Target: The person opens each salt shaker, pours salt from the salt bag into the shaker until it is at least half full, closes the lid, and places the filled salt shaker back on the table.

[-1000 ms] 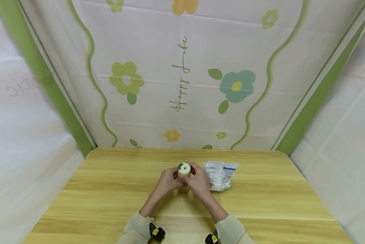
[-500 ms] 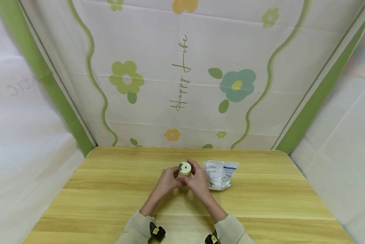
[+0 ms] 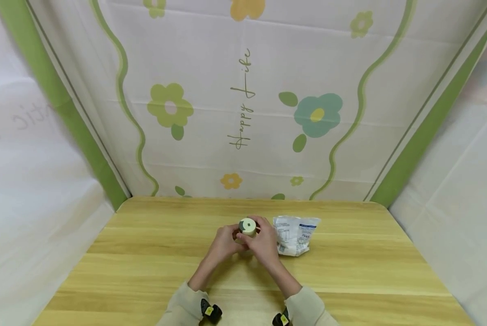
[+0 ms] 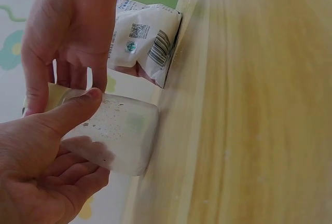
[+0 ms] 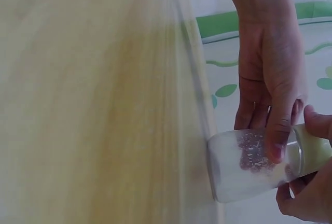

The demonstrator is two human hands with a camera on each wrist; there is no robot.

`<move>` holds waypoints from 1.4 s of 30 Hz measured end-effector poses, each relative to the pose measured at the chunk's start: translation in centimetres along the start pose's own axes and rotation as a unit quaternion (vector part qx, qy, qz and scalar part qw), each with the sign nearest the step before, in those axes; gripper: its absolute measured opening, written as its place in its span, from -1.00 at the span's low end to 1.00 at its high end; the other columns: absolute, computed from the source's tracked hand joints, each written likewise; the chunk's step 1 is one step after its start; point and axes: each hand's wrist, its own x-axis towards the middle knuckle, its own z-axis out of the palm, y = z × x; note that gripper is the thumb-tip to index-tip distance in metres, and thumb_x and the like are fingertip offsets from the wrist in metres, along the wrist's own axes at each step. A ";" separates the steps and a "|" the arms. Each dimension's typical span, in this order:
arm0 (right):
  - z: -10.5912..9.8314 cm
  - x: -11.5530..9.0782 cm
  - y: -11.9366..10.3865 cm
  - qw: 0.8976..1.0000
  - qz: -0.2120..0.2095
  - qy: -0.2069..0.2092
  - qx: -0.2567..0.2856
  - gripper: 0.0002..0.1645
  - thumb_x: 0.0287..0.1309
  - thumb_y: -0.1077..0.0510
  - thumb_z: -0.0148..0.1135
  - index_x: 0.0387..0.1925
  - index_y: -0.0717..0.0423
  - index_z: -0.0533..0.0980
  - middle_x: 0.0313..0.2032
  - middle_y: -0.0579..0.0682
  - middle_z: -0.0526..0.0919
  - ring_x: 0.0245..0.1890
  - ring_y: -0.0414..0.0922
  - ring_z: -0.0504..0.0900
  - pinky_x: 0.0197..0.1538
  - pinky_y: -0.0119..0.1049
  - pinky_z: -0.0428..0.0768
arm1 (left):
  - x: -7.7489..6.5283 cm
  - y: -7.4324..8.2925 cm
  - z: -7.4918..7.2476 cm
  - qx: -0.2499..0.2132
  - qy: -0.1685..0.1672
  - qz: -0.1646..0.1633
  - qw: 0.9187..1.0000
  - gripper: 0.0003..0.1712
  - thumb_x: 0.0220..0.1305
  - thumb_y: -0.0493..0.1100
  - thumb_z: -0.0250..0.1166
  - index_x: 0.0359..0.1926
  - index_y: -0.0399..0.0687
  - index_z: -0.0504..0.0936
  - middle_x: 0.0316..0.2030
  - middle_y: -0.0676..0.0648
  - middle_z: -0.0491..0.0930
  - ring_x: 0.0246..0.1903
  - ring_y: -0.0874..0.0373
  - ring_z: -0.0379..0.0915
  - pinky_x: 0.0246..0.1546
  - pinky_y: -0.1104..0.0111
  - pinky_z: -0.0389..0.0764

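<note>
A clear jar (image 4: 129, 133) stands upright with its base right at the wooden tabletop, flecks of white residue showing on its wall. Its cream cap (image 3: 247, 226) carries a dark green mark and a small dark square. My left hand (image 3: 222, 244) grips the jar's body, thumb on the near side and fingers curled behind it. Around the cap, my right hand (image 3: 264, 242) has its thumb and fingers on opposite sides. In the right wrist view the right hand's thumb and fingers hold the cap (image 5: 314, 149) at the frame's edge.
Just right of my right hand, a crumpled white printed bag (image 3: 294, 235) stands on the wooden table (image 3: 349, 271). Behind the table hangs a white curtain (image 3: 211, 149) with flowers and lettering, and more white cloth closes both sides.
The dark mark on the cap has turned slightly. My right fingers lifted a little and settled back around the cap. My left hand and the bag have stayed in place.
</note>
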 end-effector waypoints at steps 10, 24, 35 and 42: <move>-0.2 0.0 -0.7 1.000 0.003 -0.006 -0.010 -0.31 -0.10 0.19 0.60 0.13 0.22 0.56 0.03 0.17 0.64 0.08 0.11 0.62 0.14 -0.01 0.63 | -0.1 0.0 0.1 0.003 0.004 0.011 1.000 -0.64 -0.02 -0.26 0.56 -0.15 -0.16 0.71 -0.24 -0.07 0.75 -0.33 0.26 0.50 -0.31 0.50 0.55; -0.4 0.0 -0.1 1.000 0.000 -0.020 0.021 -0.32 -0.09 0.19 0.59 0.12 0.25 0.56 0.08 0.23 0.67 0.15 0.18 0.63 0.17 0.03 0.60 | 0.0 0.0 0.2 0.008 0.003 0.011 1.000 -0.71 -0.02 -0.26 0.56 -0.23 -0.11 0.69 -0.29 -0.03 0.75 -0.38 0.32 0.48 -0.33 0.50 0.56; -0.5 0.1 0.2 0.999 0.020 -0.023 0.028 -0.35 -0.08 0.18 0.59 0.10 0.24 0.56 0.07 0.21 0.66 0.15 0.19 0.61 0.22 0.06 0.57 | 0.0 0.1 0.1 0.007 0.002 0.013 1.000 -0.72 0.00 -0.26 0.55 -0.23 -0.12 0.69 -0.29 -0.05 0.75 -0.36 0.31 0.47 -0.33 0.50 0.54; -0.8 0.0 0.1 0.999 0.022 -0.030 0.015 -0.33 -0.05 0.15 0.57 0.14 0.20 0.57 0.11 0.18 0.66 0.15 0.17 0.62 0.18 0.05 0.60 | -0.1 0.0 0.2 0.005 0.004 0.009 1.000 -0.71 0.00 -0.23 0.57 -0.22 -0.12 0.69 -0.26 -0.04 0.75 -0.35 0.31 0.48 -0.31 0.50 0.55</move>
